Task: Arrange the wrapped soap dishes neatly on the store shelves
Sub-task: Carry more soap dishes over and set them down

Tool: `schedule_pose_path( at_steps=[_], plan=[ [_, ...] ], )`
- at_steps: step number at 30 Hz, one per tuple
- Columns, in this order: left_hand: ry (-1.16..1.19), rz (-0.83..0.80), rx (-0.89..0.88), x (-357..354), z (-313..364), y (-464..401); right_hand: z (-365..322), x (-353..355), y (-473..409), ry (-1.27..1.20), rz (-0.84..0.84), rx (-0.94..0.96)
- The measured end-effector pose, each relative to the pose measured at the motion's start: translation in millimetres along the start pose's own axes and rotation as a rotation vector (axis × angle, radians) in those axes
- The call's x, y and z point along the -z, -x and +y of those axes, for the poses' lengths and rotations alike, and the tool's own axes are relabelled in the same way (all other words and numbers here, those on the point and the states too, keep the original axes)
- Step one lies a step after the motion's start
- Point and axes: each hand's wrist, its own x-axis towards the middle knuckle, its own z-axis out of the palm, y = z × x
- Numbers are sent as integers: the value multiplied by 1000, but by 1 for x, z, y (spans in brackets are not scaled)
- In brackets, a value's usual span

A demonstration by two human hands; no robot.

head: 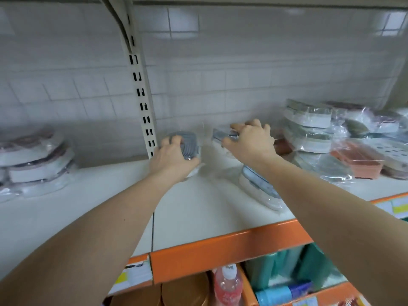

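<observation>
My left hand (pixel 171 157) grips a grey-topped wrapped soap dish (pixel 187 143) standing on the white shelf (pixel 192 208) near the slotted upright. My right hand (pixel 249 140) holds a second grey wrapped soap dish (pixel 223 135), lifted just above the shelf to the right of the first. Under my right forearm lies another wrapped blue-and-white dish (pixel 260 186). Motion blur softens the wrapping between both hands.
A stack of wrapped round dishes (pixel 33 160) sits at the far left. A loose heap of wrapped dishes (pixel 309 129) and terracotta trays (pixel 357 160) fills the right. The orange shelf edge (pixel 220 244) runs in front; bottles (pixel 227 286) stand below. A tiled wall backs the shelf.
</observation>
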Motion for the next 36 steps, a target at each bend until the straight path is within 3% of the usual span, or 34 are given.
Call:
schedule_pose_path(
  at_steps=[7,18,27,36],
  plan=[
    [-85,79,115,72,-67,35,-73,-35,25,-19,-69,163],
    [-178,267,339,233,-227,160,-283,-63,149,-121,-116,515],
    [-212,318,449,345,-350,279,-432,-102,296,-155,-173,638],
    [-142,351,450,394,-424,299,-516,-117,311,-146,-122,649]
  ],
)
